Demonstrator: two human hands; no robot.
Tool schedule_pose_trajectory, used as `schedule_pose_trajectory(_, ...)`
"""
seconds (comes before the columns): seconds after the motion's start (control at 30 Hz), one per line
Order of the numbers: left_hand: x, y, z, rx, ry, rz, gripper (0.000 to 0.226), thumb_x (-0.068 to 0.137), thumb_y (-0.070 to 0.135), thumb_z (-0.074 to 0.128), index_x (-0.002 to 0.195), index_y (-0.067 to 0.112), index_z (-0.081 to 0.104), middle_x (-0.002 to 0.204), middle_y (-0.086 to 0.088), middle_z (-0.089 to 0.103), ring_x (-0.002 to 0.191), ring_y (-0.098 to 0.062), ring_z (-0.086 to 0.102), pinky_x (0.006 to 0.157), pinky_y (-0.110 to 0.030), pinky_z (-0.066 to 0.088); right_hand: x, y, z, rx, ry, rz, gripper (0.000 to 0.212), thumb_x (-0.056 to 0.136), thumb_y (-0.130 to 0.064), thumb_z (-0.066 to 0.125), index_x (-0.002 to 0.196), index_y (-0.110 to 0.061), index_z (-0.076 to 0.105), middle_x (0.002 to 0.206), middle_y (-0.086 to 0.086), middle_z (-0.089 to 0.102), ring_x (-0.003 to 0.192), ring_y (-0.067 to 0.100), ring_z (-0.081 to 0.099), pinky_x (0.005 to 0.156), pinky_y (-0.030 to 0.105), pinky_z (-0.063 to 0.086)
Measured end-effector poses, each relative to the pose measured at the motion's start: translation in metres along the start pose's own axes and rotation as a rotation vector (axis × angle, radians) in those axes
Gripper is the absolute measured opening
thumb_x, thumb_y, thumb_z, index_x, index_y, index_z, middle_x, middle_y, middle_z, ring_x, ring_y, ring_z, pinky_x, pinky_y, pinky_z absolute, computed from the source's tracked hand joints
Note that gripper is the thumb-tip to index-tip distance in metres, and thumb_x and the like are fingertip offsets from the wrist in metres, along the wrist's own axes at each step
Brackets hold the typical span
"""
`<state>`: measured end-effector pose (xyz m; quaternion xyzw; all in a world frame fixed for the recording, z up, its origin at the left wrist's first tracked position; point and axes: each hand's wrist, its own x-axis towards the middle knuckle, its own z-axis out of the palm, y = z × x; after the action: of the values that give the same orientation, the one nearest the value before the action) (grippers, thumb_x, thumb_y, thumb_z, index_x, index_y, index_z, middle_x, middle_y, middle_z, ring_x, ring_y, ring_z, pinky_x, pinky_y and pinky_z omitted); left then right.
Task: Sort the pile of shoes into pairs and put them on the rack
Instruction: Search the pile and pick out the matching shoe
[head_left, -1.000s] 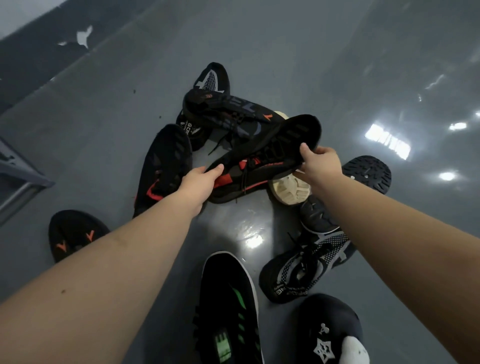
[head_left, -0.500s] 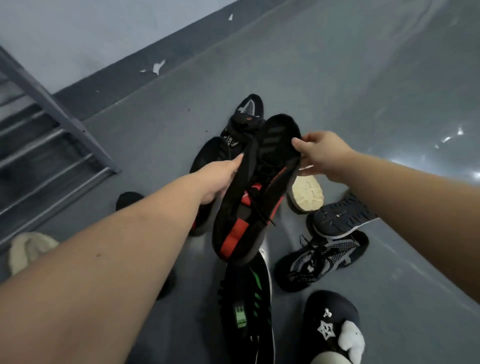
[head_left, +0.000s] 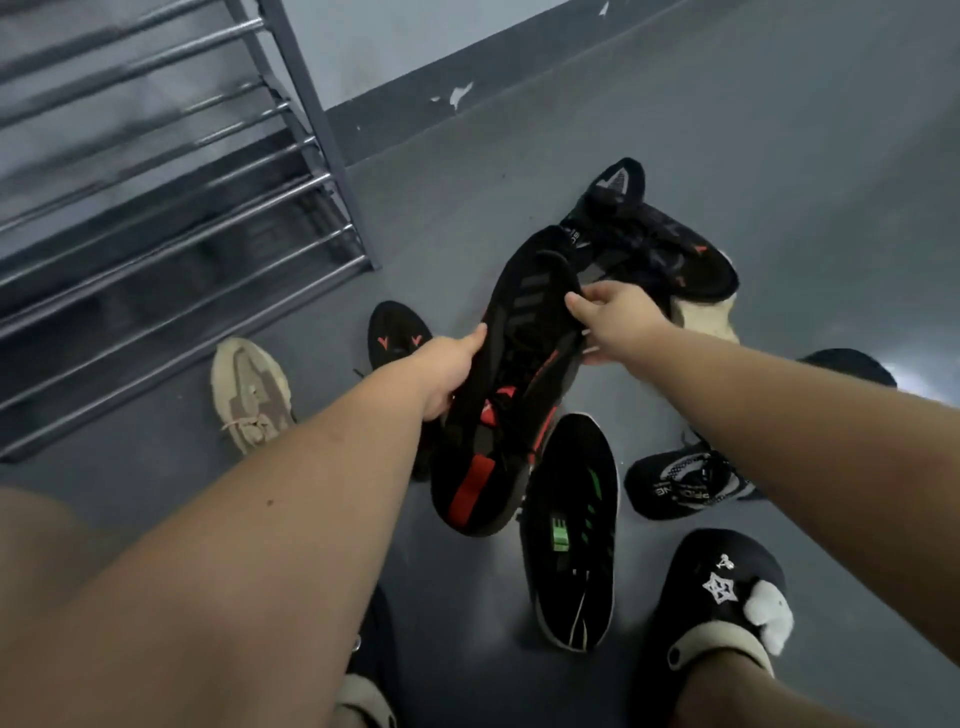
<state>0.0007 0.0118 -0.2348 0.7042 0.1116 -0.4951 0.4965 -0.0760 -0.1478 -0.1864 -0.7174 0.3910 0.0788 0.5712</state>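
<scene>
My left hand (head_left: 452, 371) and my right hand (head_left: 618, 317) both grip a black shoe with red stripes (head_left: 498, 447), held above the floor with its toe away from me. The left hand holds its left side, the right hand pinches its right edge near the toe. Whether a second black shoe is pressed behind it I cannot tell. The metal shoe rack (head_left: 208, 218) stands at the upper left, its visible bars bare. More black shoes are heaped behind the held one (head_left: 649, 244).
On the grey floor lie a beige shoe (head_left: 249, 395) near the rack, a black shoe with orange marks (head_left: 397, 332), a black shoe with green marks (head_left: 571, 530) and a black-and-white knit shoe (head_left: 685, 486). My foot in a black slipper (head_left: 727, 587) is at the lower right.
The black-and-red shoe has come up off the pile and turned lengthwise. My left hand has taken hold of it. The view has swung left, bringing the rack and the beige shoe into sight.
</scene>
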Motion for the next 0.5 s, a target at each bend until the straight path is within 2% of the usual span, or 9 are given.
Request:
schedule_pose_trajectory(0.07,0.0,-0.027,-0.008,0.003,0.047,-0.065,0.054,0.092,0.052,0.046,0.114,0.005,0.063,0.091,-0.011,0.067,0.075,-0.027,0.062,0.068,-0.034,0.054,-0.001,0.023,0.017,0.044,-0.042,0.03,0.018,0.098,-0.025,0.049,0.111,-0.015,0.054,0.075,0.0,0.059,0.061,0.014,0.057,0.05,0.023,0.05)
schedule_pose_trajectory(0.17,0.002,-0.06,-0.014,0.055,0.091,-0.121,0.059,0.09,0.055,0.047,0.121,0.006,0.061,0.117,-0.014,0.065,0.106,-0.034,0.062,0.098,-0.045,0.048,-0.003,0.054,0.038,0.081,-0.078,0.067,0.022,0.096,-0.025,0.052,0.114,-0.013,0.056,0.075,0.002,0.06,0.06,0.015,0.057,0.053,0.024,0.051)
schedule_pose_trajectory(0.23,0.002,-0.076,-0.016,0.048,0.114,-0.12,0.057,0.091,0.054,0.045,0.121,0.008,0.06,0.119,-0.011,0.064,0.11,-0.033,0.06,0.101,-0.047,0.046,0.0,0.068,0.051,0.125,-0.067,0.092,0.026,0.095,-0.025,0.055,0.116,-0.009,0.059,0.077,0.003,0.061,0.06,0.015,0.056,0.055,0.026,0.05)
schedule_pose_trajectory(0.3,0.002,-0.089,-0.015,0.044,0.12,-0.14,0.055,0.091,0.055,0.044,0.121,0.012,0.061,0.119,-0.008,0.064,0.11,-0.031,0.06,0.1,-0.047,0.046,0.001,0.081,0.059,0.187,-0.058,0.131,0.025,0.093,-0.025,0.058,0.114,-0.01,0.061,0.075,0.001,0.061,0.058,0.013,0.056,0.052,0.023,0.049)
schedule_pose_trajectory(0.4,0.0,-0.106,-0.012,0.047,0.101,-0.199,0.057,0.09,0.059,0.042,0.123,0.016,0.06,0.119,-0.006,0.065,0.11,-0.029,0.061,0.1,-0.046,0.046,0.0,0.1,0.064,0.249,-0.075,0.227,0.015,0.09,-0.025,0.063,0.098,-0.013,0.061,0.077,0.002,0.062,0.055,0.011,0.059,0.053,0.023,0.049)
schedule_pose_trajectory(0.5,0.012,-0.124,-0.006,0.031,0.092,-0.236,0.062,0.085,0.065,0.044,0.122,0.019,0.06,0.12,-0.007,0.064,0.111,-0.031,0.06,0.1,-0.048,0.046,0.0,0.117,0.066,0.301,-0.019,0.29,0.013,0.087,-0.023,0.066,0.086,-0.013,0.058,0.073,0.003,0.063,0.043,0.004,0.062,0.042,0.017,0.05)
